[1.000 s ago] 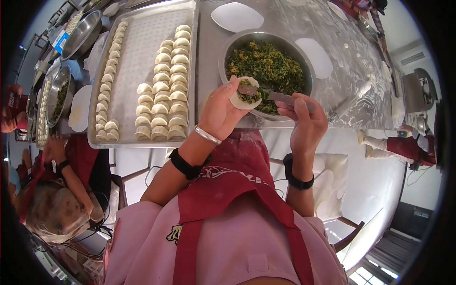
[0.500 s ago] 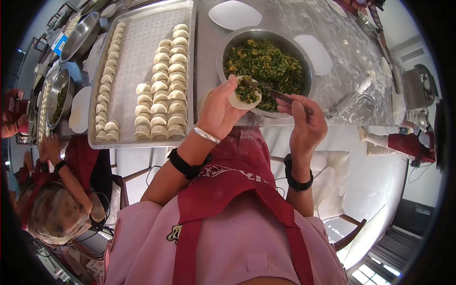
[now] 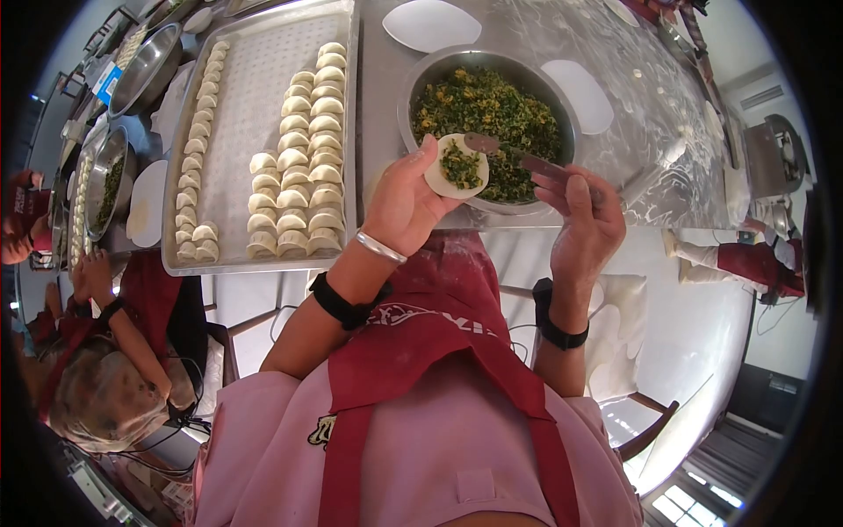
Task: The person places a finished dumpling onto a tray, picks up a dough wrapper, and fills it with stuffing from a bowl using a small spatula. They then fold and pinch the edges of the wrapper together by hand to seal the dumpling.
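Observation:
A round dumpling wrapper (image 3: 446,182) rests in my left hand (image 3: 406,200), gripped at its edge by the thumb. Green and yellow filling (image 3: 459,164) lies in a small mound on the wrapper. My right hand (image 3: 587,211) is closed round the handle of a metal spoon (image 3: 537,165), whose small rounded tip sits just past the wrapper's upper right edge. Beneath and beyond both hands stands a steel bowl (image 3: 569,116) holding much more of the chopped filling.
At left, a metal tray (image 3: 255,79) carries rows of folded dumplings (image 3: 292,180). White plates (image 3: 431,25) lie behind and right of the bowl. A rolling pin (image 3: 654,169) is on the floury table at right. Another person's hand (image 3: 94,274) is at the far left.
The spoon has drawn back rightward off the wrapper with my right hand, uncovering the filling. My left hand has tilted the wrapper a little and barely shifted.

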`<state>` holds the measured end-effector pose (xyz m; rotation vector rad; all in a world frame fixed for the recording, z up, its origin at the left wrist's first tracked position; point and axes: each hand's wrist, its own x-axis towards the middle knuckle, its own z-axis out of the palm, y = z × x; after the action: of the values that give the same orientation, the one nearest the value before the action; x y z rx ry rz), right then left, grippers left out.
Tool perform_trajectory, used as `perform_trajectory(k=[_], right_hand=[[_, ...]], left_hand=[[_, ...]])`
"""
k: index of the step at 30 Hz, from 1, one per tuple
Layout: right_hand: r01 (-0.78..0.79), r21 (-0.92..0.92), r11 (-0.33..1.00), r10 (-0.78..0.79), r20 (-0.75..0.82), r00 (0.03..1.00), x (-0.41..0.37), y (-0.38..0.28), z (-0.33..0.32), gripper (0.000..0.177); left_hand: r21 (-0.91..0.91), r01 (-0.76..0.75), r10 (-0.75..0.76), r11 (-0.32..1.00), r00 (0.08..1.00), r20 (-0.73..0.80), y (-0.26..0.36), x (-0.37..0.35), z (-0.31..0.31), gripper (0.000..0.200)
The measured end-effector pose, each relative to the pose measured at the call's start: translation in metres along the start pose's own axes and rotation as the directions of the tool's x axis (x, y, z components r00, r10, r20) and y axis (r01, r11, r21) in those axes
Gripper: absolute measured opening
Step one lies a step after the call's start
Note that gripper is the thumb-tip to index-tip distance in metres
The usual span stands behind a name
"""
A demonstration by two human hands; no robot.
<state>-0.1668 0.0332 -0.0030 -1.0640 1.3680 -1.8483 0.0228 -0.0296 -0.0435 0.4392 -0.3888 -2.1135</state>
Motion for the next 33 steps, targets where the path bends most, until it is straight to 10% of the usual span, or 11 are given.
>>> perform_trajectory(k=[8, 17, 29, 33], right_hand=[[0.047, 0.008, 0.999, -0.047, 0.093, 0.995, -0.002, 0.006, 0.001, 0.022], [0.455, -0.256, 0.853, -0.306, 0.462, 0.832, -0.008, 0.01, -0.007, 0.01], [0.08, -0.121, 0.989, -0.083, -0.018, 0.996, 0.001, 0.005, -0.014, 0.021], [-0.093, 0.066, 0.993, 0.084, 0.132, 0.988, 0.012, 0.0, -0.029, 0.022]], left_hand=[[0.001, 0.017, -0.017, 1.0, 1.0, 0.011, 0.002, -0.001, -0.004, 0.048], [-0.032, 0.013, -0.013, 0.999, 1.0, -0.011, 0.007, -0.003, -0.005, 0.046], [-0.043, -0.007, 0.006, 0.999, 1.0, -0.024, 0.008, -0.006, -0.007, 0.046], [-0.062, 0.021, -0.021, 0.998, 1.0, -0.012, 0.009, -0.006, -0.005, 0.045]])
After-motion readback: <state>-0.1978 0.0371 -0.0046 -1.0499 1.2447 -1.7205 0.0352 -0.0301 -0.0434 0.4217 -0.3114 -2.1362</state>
